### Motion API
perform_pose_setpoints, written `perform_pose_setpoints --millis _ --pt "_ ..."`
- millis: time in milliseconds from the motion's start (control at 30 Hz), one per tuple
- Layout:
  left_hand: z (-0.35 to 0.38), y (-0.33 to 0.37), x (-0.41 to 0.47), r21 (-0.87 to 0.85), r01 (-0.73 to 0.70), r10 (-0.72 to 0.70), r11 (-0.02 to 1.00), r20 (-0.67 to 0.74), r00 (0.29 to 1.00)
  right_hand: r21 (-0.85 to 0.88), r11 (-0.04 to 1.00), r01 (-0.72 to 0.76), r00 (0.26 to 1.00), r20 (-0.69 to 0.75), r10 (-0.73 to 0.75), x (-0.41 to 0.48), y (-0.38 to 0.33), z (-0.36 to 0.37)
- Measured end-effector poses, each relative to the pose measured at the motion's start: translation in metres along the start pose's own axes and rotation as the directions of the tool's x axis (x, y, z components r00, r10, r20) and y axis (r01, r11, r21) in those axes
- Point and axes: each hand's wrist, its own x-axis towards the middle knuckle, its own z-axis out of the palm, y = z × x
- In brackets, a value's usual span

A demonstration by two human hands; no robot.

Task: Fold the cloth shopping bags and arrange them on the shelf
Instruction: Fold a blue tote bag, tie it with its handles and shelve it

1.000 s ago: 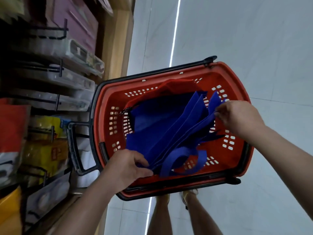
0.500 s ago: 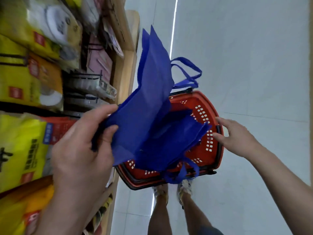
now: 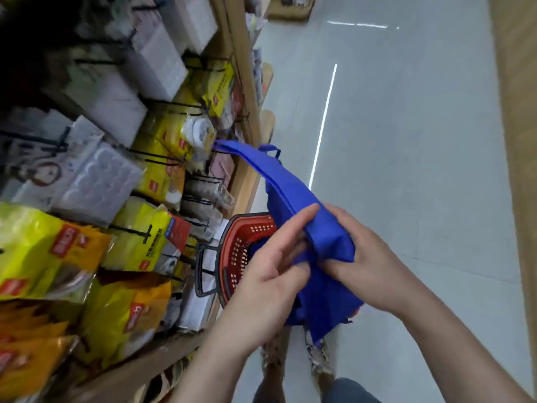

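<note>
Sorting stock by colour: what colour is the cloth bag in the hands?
Plain blue: the cloth bag shows best in the head view.

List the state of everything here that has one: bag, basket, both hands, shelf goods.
Bag: held up in both hands, bunched, not folded flat.
Basket: upright beside the shelf, below the bag.
Left hand: fingers fairly straight, pressed against the bag.
Right hand: fingers curled round the bag.
Yellow packs: hanging on the shelf.
</note>
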Motion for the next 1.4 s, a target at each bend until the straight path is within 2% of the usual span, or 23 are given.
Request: perform_pose_setpoints --millis 33,67,100,133,200,300,333,400,533,600,700,767,833,900,1033,1133,1167,1267,1333,1400 --pt "-0.002 0.006 -0.005 0.273 -0.067 0.098 0.96 -0.101 0.99 -0.088 0.996 0.024 0.997 0.072 -0.018 -0.003 -0.009 -0.012" --pt "-0.005 0.01 -0.01 0.536 -0.089 0.222 0.84 -0.188 0.957 -0.164 0.985 0.06 0.987 0.158 -0.034 -0.007 -0.019 -0.023" --pt "-0.01 0.014 -0.016 0.74 -0.058 0.349 0.67 -0.245 0.904 -0.217 0.971 0.097 0.969 0.243 -0.042 -0.009 -0.03 -0.035" --pt "-0.015 0.019 -0.023 0.841 0.012 0.423 0.542 -0.284 0.861 -0.249 0.96 0.129 0.946 0.323 -0.044 -0.01 -0.042 -0.046" --pt "-0.024 0.028 -0.038 0.893 0.109 0.489 0.437 -0.337 0.804 -0.339 0.92 0.196 0.887 0.462 -0.019 -0.01 -0.065 -0.061" --pt "-0.026 0.041 -0.065 0.89 0.141 0.539 0.433 -0.381 0.751 -0.458 0.833 0.309 0.8 0.599 0.033 -0.005 -0.094 -0.065" --pt "-0.026 0.046 -0.075 0.881 0.137 0.547 0.453 -0.396 0.738 -0.44 0.837 0.324 0.784 0.621 0.023 -0.003 -0.103 -0.065" --pt "-0.027 0.056 -0.1 0.841 0.15 0.539 0.52 -0.459 0.707 -0.388 0.846 0.366 0.798 0.599 -0.071 0.001 -0.116 -0.061" --pt "-0.044 0.061 -0.161 0.654 0.279 0.436 0.703 -0.707 0.557 -0.086 0.927 0.365 0.869 0.389 -0.306 0.006 -0.13 -0.033" --pt "-0.053 0.055 -0.192 0.539 0.337 0.347 0.772 -0.801 0.487 -0.06 0.894 0.444 0.854 0.33 -0.402 0.003 -0.139 -0.001" --pt "-0.057 0.043 -0.244 0.378 0.436 0.211 0.817 -0.899 0.383 -0.134 0.783 0.608 0.766 0.359 -0.533 -0.013 -0.158 0.054" --pt "-0.052 0.035 -0.281 0.306 0.439 0.165 0.845 -0.929 0.33 -0.224 0.68 0.698 0.705 0.379 -0.6 -0.027 -0.17 0.088" --pt "-0.045 0.027 -0.323 0.245 0.423 0.132 0.872 -0.951 0.279 -0.309 0.586 0.749 0.66 0.423 -0.62 -0.045 -0.179 0.12" --pt "-0.037 0.019 -0.368 0.202 0.429 0.118 0.88 -0.97 0.214 -0.322 0.531 0.783 0.619 0.485 -0.618 -0.068 -0.189 0.153" --pt "-0.02 0.011 -0.458 0.144 0.5 0.118 0.854 -0.99 0.083 -0.194 0.449 0.872 0.47 0.584 -0.662 -0.137 -0.211 0.219" --pt "-0.006 0.009 -0.522 0.045 0.454 0.054 0.89 -0.999 -0.007 -0.062 0.389 0.919 0.324 0.682 -0.656 -0.197 -0.227 0.266" --pt "-0.002 0.009 -0.543 0.04 0.488 0.065 0.872 -0.997 -0.035 -0.024 0.381 0.924 0.286 0.705 -0.649 -0.216 -0.231 0.281" --pt "0.009 0.007 -0.605 0.043 0.709 0.168 0.704 -0.98 -0.107 0.063 0.376 0.924 0.207 0.745 -0.634 -0.268 -0.242 0.325" --pt "0.013 0.003 -0.645 -0.073 0.697 0.061 0.713 -0.984 -0.165 0.113 0.391 0.913 0.171 0.765 -0.621 -0.299 -0.248 0.352" --pt "0.02 -0.003 -0.68 -0.193 0.562 -0.122 0.805 -0.979 -0.162 0.153 0.412 0.898 0.152 0.772 -0.617 -0.326 -0.253 0.375"
